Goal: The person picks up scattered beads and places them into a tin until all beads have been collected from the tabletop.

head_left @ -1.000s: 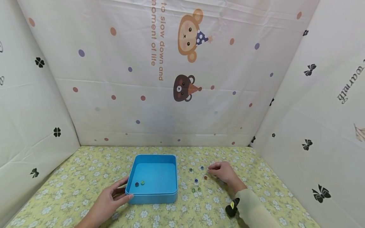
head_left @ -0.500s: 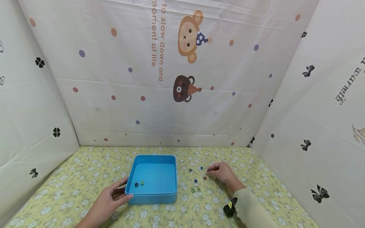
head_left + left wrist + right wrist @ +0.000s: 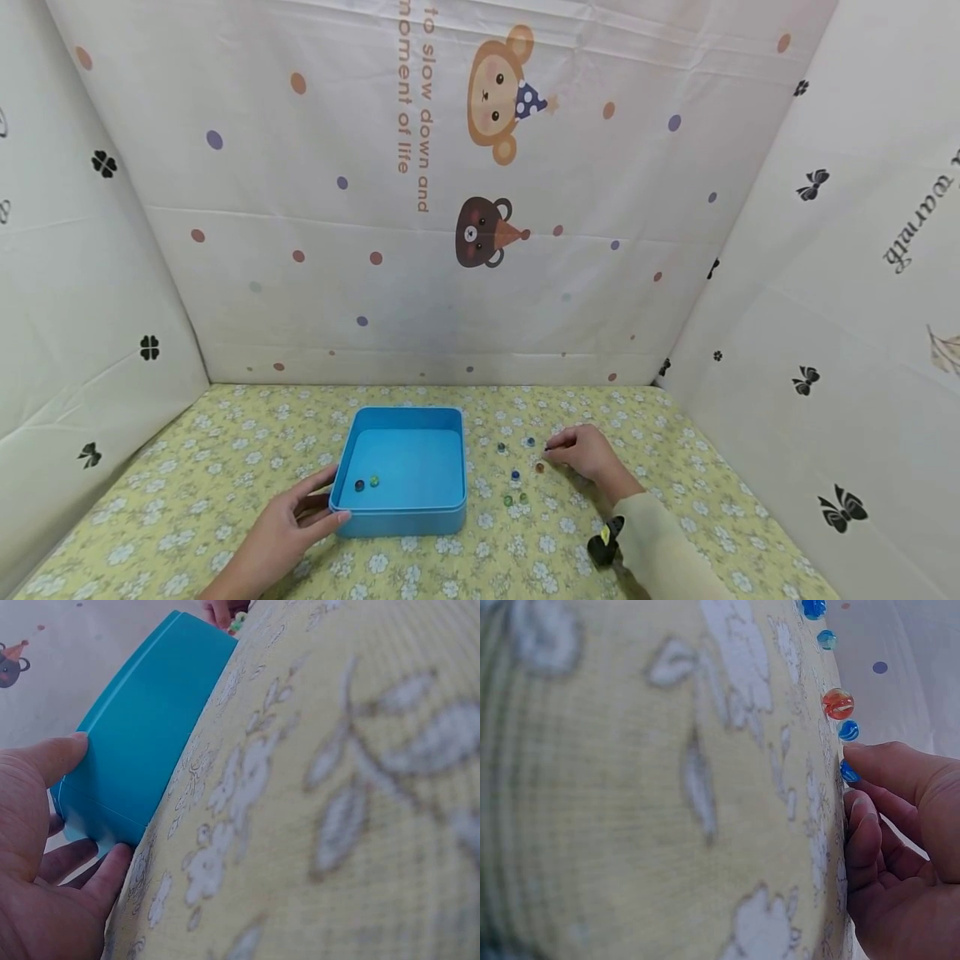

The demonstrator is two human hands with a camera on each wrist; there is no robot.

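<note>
My left hand [image 3: 281, 533] grips the near left corner of a square blue plastic box [image 3: 408, 523], thumb on the front wall and fingers along the side. Inside the box lie a dark marble [image 3: 360, 485] and a yellow-green marble [image 3: 374, 481]. To the right of the box, my right hand [image 3: 587, 452] pinches a blue glass marble [image 3: 848, 772] between thumb and index finger, low at the cloth. Close by its fingertips sit an orange marble [image 3: 540, 468] and a blue marble [image 3: 531, 442].
More marbles lie between box and right hand: a dark teal marble [image 3: 502, 447], a deep blue marble [image 3: 515, 475] and two green marbles [image 3: 508, 501]. A flowered yellow cloth [image 3: 420, 575] covers the table. Printed white sheets [image 3: 405, 292] wall in the back and sides.
Both hands stay almost where they were, the left still on the box corner. My right wrist has shifted very slightly to the left.
</note>
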